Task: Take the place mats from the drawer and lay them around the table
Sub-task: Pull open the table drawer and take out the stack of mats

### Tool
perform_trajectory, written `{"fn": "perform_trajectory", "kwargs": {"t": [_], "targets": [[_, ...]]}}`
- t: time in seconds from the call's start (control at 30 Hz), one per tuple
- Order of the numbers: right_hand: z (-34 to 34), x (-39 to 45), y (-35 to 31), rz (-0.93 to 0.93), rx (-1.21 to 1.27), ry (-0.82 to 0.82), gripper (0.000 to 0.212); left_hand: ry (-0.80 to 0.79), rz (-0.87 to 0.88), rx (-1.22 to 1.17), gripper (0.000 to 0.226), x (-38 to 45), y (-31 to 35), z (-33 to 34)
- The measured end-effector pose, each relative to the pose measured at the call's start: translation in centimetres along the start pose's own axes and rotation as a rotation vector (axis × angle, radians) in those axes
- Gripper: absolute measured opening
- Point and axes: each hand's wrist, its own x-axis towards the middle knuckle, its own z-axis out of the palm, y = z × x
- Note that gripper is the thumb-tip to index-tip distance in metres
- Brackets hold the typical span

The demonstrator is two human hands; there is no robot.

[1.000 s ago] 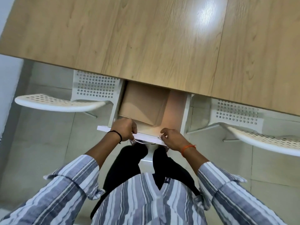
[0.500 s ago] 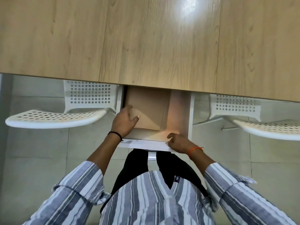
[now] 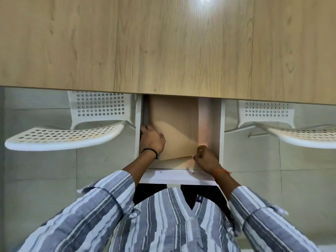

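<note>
Place mats looking thin, light, floppy: left hand gripping their left edge, right hand pinching the near-right corner, inside the drawer.

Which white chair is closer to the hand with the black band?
The white chair on the left. It sits just beside the left hand, which wears the black band. The other white chair is past the drawer, by the right hand.

The counter is light oak with a fine wood grain. The drawer is white, and the place mats in it are plain tan. Both chairs are white, dotted with round holes. The shirt is striped grey, blue and white. A black band circles one wrist, an orange thread the other. The floor is pale grey tile.
</note>
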Motion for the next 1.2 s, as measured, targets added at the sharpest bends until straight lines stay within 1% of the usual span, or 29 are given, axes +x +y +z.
{"fn": "perform_trajectory", "kwargs": {"t": [0.03, 0.13, 0.23, 0.3, 0.43, 0.47, 0.53, 0.57, 0.6, 0.67, 0.73, 0.8, 0.83, 0.9, 0.93, 0.97, 1.03, 1.07, 1.1, 1.17, 1.2], "targets": [[0.1, 0.1, -0.1, 0.011, 0.051, 0.039, 0.033, -0.016, -0.019, -0.010, 0.055, 0.3, 0.0, 0.0], [-0.2, 0.2, -0.1, 0.044, 0.165, 0.102, 0.026, -0.055, -0.064, -0.106, 0.063, 1.3, -0.2, 0.1], [-0.4, 0.4, 0.2, 0.027, 0.154, 0.103, 0.014, -0.082, -0.159, -0.296, 0.069, 2.1, -0.4, -0.2], [-0.2, 0.6, 0.6, 0.018, 0.121, 0.104, 0.011, -0.089, -0.203, -0.354, 0.070, 2.3, -0.5, -0.5], [-0.3, 0.1, 0.6, -0.016, 0.099, 0.082, 0.021, -0.178, -0.188, -0.360, 0.067, 2.9, -1.4, -0.6], [-0.4, -0.2, 0.5, -0.025, 0.105, 0.073, 0.027, -0.212, -0.192, -0.401, 0.061, 3.1, -1.5, -0.7], [-0.6, -0.9, 0.1, -0.033, 0.192, 0.082, 0.047, -0.298, -0.215, -0.565, 0.040, 2.8, -1.5, -1.0], [-0.8, -1.1, -0.1, -0.045, 0.251, 0.103, 0.054, -0.358, -0.226, -0.635, 0.031, 2.5, -1.4, -1.4], [-1.0, -1.2, -0.2, -0.058, 0.305, 0.127, 0.058, -0.419, -0.233, -0.691, 0.027, 2.1, -1.4, -1.8], [-1.6, -1.2, -0.4, -0.063, 0.387, 0.156, 0.062, -0.527, -0.230, -0.766, 0.031, 1.3, -1.8, -2.7], [-2.5, -1.1, -0.9, -0.036, 0.452, 0.140, 0.064, -0.591, -0.224, -0.811, 0.035, 0.7, -2.3, -3.5], [-3.7, -0.8, -1.3, -0.016, 0.500, 0.086, 0.060, -0.637, -0.201, -0.831, 0.037, -0.3, -2.8, -4.4], [-4.5, -0.5, -1.5, -0.008, 0.516, 0.050, 0.057, -0.661, -0.175, -0.838, 0.044, -0.8, -3.0, -4.9], [-6.2, -0.3, -1.5, -0.006, 0.593, -0.036, 0.052, -0.690, -0.122, -0.846, 0.075, -1.7, -3.6, -5.7], [-7.0, -0.3, -1.4, -0.010, 0.650, -0.096, 0.053, -0.699, -0.096, -0.854, 0.087, -2.1, -4.0, -6.2], [-7.8, -0.4, -1.1, -0.023, 0.689, -0.167, 0.050, -0.708, -0.074, -0.871, 0.091, -2.4, -4.3, -6.6], [-9.4, -0.9, -0.8, -0.074, 0.728, -0.324, 0.038, -0.733, -0.046, -0.898, 0.091, -3.3, -4.6, -7.3], [-10.1, -1.2, -0.6, -0.105, 0.726, -0.402, 0.038, -0.739, -0.026, -0.892, 0.092, -3.8, -4.6, -7.5], [-10.7, -1.5, -0.5, -0.136, 0.695, -0.470, 0.048, -0.745, 0.000, -0.883, 0.092, -4.2, -4.6, -7.8], [-11.6, -2.0, -0.4, -0.191, 0.612, -0.559, 0.074, -0.764, 0.051, -0.861, 0.090, -5.0, -4.5, -8.1], [-12.0, -2.1, -0.3, -0.209, 0.591, -0.591, 0.082, -0.762, 0.071, -0.850, 0.091, -5.4, -4.3, -8.3]]}}
